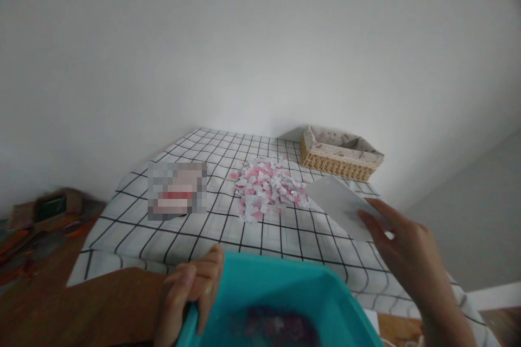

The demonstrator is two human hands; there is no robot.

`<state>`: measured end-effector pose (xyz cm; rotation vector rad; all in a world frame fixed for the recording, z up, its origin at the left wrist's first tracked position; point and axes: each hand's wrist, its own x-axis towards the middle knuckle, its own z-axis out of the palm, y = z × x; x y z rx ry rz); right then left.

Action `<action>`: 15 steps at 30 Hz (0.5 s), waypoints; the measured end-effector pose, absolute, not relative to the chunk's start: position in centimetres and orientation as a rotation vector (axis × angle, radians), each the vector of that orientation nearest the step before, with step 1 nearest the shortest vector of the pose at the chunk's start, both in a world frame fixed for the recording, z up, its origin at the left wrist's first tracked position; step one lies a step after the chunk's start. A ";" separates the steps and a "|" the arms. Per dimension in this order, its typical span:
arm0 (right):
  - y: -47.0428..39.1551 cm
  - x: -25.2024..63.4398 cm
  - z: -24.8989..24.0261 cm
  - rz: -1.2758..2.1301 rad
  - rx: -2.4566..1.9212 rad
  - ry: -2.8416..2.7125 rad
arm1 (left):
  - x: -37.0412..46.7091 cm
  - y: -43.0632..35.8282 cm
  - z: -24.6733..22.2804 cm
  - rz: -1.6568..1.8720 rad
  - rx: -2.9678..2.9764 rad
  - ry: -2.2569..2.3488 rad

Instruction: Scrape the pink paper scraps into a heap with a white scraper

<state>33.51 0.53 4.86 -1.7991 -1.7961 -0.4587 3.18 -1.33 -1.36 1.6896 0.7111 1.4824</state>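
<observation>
My left hand (195,287) grips the left rim of a teal plastic bin (277,276) at the bottom of the view. Something dark reddish, blurred, lies inside the bin. Pinched between the thumb and fingers of my right hand (401,238) is a white sheet of paper (344,206), held tilted over the right part of the table. Just left of the sheet, a heap of small pink and white paper scraps (264,187) is spread on the checked tablecloth (220,227).
A wicker basket with a patterned cloth lining (340,160) stands at the back right, near the wall. A pixelated flat item (177,191) lies on the table's left side. Cardboard boxes (57,209) sit on the floor at far left.
</observation>
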 end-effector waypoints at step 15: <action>8.0 29.4 4.4 -0.474 -1.950 -2.031 | 2.4 1.4 -4.0 1.422 1.677 0.668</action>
